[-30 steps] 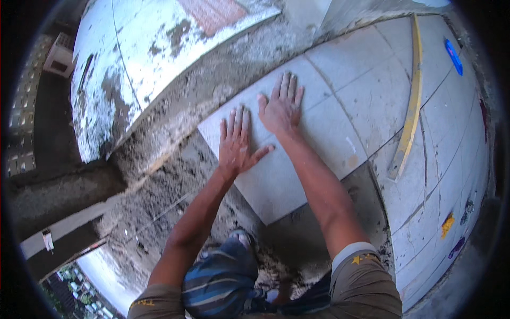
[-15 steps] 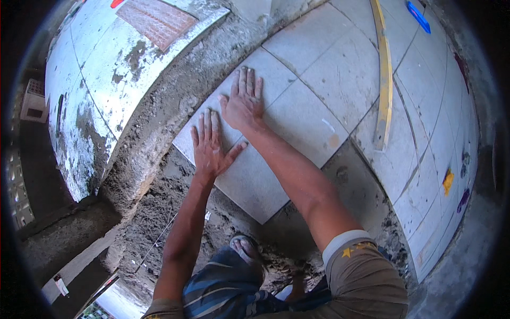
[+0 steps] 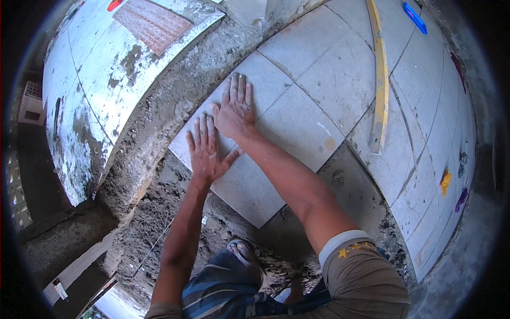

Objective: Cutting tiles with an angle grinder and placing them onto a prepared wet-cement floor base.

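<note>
My left hand (image 3: 204, 154) lies flat with fingers spread on a narrow pale floor tile (image 3: 271, 77) beside a strip of rough mortar. Its thumb reaches toward the seam with a larger pale tile (image 3: 305, 133). Just beyond and to the right, my right hand (image 3: 235, 112) also presses flat, palm down, close to that seam. Neither hand grips anything, and grey dust coats the fingers. The larger tile's near edge borders wet grey mortar (image 3: 348, 173). Part of the seam is hidden under my right hand and forearm.
A long yellow straightedge (image 3: 381, 90) and a blue tool (image 3: 415, 18) lie on the tiles at right, with a yellow scrap (image 3: 445, 182). At upper left, a reddish ribbed board (image 3: 151, 24) rests on a mortar-stained white tiled surface (image 3: 101, 69). My sandalled foot (image 3: 241, 251) stands in the mortar.
The view has shifted slightly. My right hand has slid a little left along the tile; my left hand stays almost in place, flat on it.
</note>
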